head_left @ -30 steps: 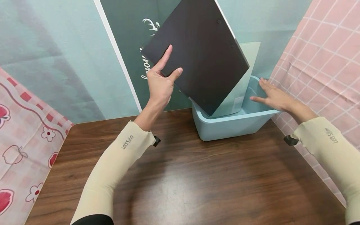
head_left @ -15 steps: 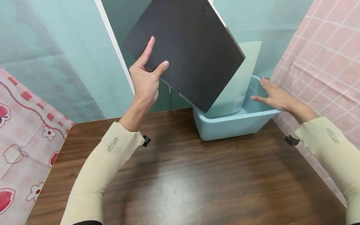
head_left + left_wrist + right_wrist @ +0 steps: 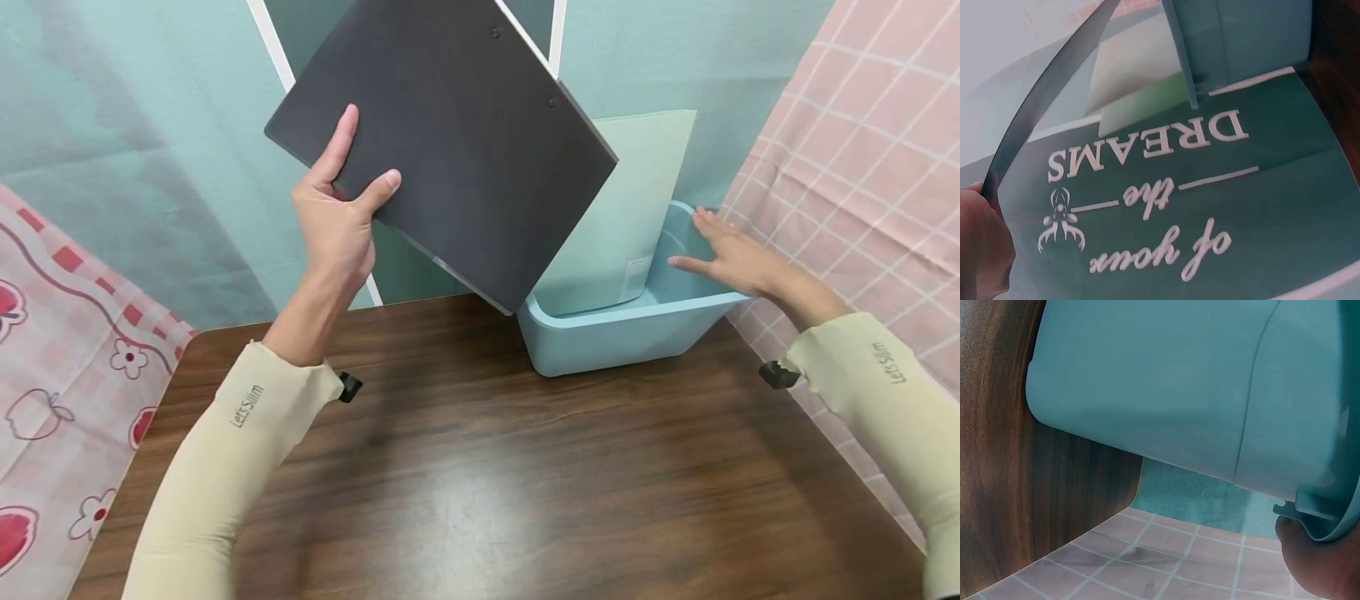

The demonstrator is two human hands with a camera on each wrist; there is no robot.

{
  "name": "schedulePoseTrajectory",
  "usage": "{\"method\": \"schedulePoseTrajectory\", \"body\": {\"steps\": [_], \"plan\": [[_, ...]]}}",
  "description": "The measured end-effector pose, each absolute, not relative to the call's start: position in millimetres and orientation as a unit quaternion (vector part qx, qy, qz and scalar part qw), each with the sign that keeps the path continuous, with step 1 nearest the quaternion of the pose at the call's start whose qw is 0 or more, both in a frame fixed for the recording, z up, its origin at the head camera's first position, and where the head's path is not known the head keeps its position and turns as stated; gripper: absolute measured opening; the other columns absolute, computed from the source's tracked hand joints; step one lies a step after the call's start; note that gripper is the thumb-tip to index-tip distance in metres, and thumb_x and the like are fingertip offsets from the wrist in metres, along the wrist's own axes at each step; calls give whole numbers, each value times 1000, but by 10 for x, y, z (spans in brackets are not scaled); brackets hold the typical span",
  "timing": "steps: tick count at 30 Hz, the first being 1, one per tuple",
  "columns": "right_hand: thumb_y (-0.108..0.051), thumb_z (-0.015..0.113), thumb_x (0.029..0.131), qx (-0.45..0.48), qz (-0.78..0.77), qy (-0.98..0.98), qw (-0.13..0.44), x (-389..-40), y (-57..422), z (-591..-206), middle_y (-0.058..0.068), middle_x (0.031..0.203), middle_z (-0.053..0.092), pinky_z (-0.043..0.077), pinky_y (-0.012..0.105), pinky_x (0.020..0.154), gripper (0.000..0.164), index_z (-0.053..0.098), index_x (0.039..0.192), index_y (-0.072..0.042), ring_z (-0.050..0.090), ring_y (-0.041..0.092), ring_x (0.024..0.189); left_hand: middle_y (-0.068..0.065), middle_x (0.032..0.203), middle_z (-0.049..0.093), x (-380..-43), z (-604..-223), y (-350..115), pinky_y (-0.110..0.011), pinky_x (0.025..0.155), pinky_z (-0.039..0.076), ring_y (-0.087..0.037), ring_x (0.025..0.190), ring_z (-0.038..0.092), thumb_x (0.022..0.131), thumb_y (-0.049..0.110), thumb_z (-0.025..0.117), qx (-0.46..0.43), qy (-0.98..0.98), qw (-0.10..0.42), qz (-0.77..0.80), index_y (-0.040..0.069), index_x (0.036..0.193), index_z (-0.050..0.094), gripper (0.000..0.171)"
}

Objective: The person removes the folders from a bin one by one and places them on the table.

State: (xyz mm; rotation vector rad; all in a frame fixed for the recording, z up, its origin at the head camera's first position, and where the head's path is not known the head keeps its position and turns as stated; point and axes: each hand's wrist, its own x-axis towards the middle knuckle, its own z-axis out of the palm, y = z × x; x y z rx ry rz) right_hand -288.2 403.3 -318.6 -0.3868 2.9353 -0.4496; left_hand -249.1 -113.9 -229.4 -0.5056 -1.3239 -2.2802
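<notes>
My left hand (image 3: pixel 337 204) grips the lower left edge of a flat black file folder (image 3: pixel 450 142). Two small rivets show near its far edge. It is held tilted in the air, its lowest corner beside the left end of a light blue plastic bin (image 3: pixel 600 342). A pale green folder (image 3: pixel 622 192) stands upright and leaning in the bin. At the bin's right end, my right hand (image 3: pixel 738 254) holds the rim, thumb over the inside; some fingers are hidden. In the right wrist view, part of that hand (image 3: pixel 1316 562) shows at the rim, outside the bin wall (image 3: pixel 1147 381).
The bin stands at the back right of the brown wooden table (image 3: pixel 450 467). Behind hangs a blue-green cloth (image 3: pixel 150 125) with a dark green panel bearing white lettering (image 3: pixel 1147 150). A pink checked cloth (image 3: pixel 877 192) borders the right, a fruit-printed cloth (image 3: pixel 67 375) the left.
The black file folder and my left hand have moved left, and the folder's lower corner has come out from over the bin. My right hand and the bin stay in place.
</notes>
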Motion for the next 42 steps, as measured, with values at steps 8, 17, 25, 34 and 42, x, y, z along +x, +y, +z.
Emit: {"method": "schedulePoseTrajectory", "body": {"steps": [8,17,25,34,42], "plan": [[-57,50,108,-135,-155,976,68,-2864,4080,-3182,22,173,-17,-2,66,127,102,-11,166,0,-12,45,160,-17,142,68,-2414,-2299,-1305,-40,100,59,-28,122,70,82,-27,73,-188,-484,225,-824,5,145,64,71],[-56,50,108,-133,-154,977,65,-2850,4087,-3205,25,173,-16,-1,69,126,102,-9,166,3,-10,47,160,-17,149,61,-2258,-2312,-1550,-38,100,58,-29,128,67,82,-30,69,-172,-461,175,-853,4,146,63,73],[-57,51,108,-137,-154,977,60,-2844,4078,-3200,27,173,-13,0,65,127,103,-8,165,4,-7,47,160,-15,155,55,-2171,-2376,-1848,-37,92,61,-27,128,67,79,-32,69,-144,-459,143,-865,4,147,62,78],[-57,53,107,-132,-149,978,63,-2867,4087,-3204,28,172,-13,1,65,128,104,-7,165,5,-7,47,160,-16,156,54,-2127,-2441,-2090,-37,89,62,-25,128,66,77,-37,67,-115,-457,126,-873,4,147,63,81],[-57,54,106,-126,-154,978,67,-2854,4061,-3214,28,172,-13,1,66,127,106,-7,165,6,-7,48,160,-13,159,50,-2070,-2517,-2386,-35,91,61,-21,128,67,81,-35,64,-102,-470,83,-873,5,149,61,79]]}}
